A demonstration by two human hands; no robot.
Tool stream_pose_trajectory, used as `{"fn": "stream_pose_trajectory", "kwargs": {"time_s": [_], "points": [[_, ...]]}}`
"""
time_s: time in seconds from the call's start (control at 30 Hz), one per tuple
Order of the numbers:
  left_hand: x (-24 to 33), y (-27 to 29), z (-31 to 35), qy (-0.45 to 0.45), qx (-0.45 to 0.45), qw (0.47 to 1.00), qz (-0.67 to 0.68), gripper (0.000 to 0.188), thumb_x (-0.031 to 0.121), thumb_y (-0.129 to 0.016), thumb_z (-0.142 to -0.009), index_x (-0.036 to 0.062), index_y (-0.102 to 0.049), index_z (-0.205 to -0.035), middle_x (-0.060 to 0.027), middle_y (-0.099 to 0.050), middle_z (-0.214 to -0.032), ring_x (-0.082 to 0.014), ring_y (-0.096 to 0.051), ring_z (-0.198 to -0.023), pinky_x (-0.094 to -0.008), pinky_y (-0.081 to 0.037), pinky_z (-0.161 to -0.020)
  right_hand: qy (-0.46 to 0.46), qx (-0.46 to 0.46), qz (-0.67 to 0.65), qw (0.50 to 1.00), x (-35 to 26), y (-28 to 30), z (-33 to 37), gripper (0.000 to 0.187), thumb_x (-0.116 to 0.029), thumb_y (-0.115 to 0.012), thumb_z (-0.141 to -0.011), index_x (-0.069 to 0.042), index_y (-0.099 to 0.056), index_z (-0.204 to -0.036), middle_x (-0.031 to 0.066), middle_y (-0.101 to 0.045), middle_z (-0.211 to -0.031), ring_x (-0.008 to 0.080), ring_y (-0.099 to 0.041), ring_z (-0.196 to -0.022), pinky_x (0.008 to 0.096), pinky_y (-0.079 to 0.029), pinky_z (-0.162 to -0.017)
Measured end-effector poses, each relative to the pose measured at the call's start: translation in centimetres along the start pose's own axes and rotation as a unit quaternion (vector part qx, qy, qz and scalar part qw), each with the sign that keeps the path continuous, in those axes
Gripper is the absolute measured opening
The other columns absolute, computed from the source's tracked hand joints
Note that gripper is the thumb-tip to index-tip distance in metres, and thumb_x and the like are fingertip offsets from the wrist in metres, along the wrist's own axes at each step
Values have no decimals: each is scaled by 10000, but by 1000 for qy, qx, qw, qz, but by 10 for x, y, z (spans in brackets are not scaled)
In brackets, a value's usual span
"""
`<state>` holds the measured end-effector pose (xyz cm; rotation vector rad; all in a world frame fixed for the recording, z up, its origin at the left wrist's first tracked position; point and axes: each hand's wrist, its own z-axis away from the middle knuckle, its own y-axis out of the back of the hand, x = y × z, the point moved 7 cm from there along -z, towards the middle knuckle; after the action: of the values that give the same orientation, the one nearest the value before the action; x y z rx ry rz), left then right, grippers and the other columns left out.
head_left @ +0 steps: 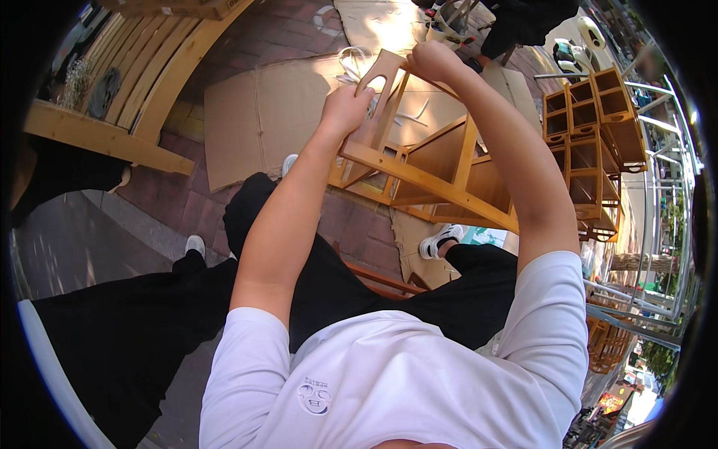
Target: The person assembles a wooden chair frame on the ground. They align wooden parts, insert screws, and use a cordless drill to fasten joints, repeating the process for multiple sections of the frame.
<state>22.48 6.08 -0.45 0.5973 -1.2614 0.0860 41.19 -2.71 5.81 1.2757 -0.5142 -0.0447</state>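
An orange-brown wooden frame [426,179] with rails, uprights and side panels stands in front of me, between my legs. My left hand [348,111] is closed on the edge of its end panel [386,69], beside an oval handle cut-out. At the far end of the frame, just right of that panel's top, my right hand [436,61] is closed in a fist. What lies inside those fingers is hidden. A loose bundle of white strips [351,66] shows behind the panel, and more pale strips [411,116] show through the frame.
Flattened cardboard [232,127] covers part of the brick paving [198,202]. A slatted wooden bench [142,67] stands at far left. Stacked wooden units [587,142] and metal rails [673,187] are at right. People in dark clothing [527,26] are at the far side and left.
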Motion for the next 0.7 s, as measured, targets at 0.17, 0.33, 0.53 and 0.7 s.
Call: {"fn": "stream_pose_trajectory", "kwargs": {"time_s": [0.17, 0.33, 0.53, 0.7], "points": [[-4, -8, -3, 2, -14, 1000, -27, 494, 433, -621, -963, -50, -720, -991, -157, -694, -786, -253, -669, -720, -397, -519, -666, -58, -50, -81, 994, 15, -19, -3, 403, -373, -581, -970, -22, -761, -889, 210, -713, -794, 374, -706, -759, 478, -562, -728], [-27, -7, -12, -4, 13, 999, -32, 504, 436, -610, -950, -52, -724, -1002, -211, -715, -857, -314, -705, -786, -422, -539, -722, -140, 22, -234, 962, 12, 10, 25, 392, -374, -605, -962, -9, -723, -880, 196, -723, -892, 369, -698, -845, 473, -552, -773], [-18, -10, -11, -10, -6, 999, -46, 513, 443, -605, -954, -55, -720, -1005, -220, -711, -854, -329, -701, -795, -432, -535, -728, -28, 196, -237, 951, -2, 12, 45, 205, -270, -707, -906, -65, -703, -902, 153, -710, -871, 361, -679, -914, 466, -539, -790], [-24, -10, -8, -19, 0, 998, -54, 518, 433, -588, -938, -55, -724, -1043, -281, -716, -919, -410, -712, -890, -468, -543, -826, -44, 124, -135, 982, -10, 11, 35, 224, -301, -707, -903, -78, -709, -906, 128, -718, -885, 349, -693, -890, 465, -552, -759]]}}
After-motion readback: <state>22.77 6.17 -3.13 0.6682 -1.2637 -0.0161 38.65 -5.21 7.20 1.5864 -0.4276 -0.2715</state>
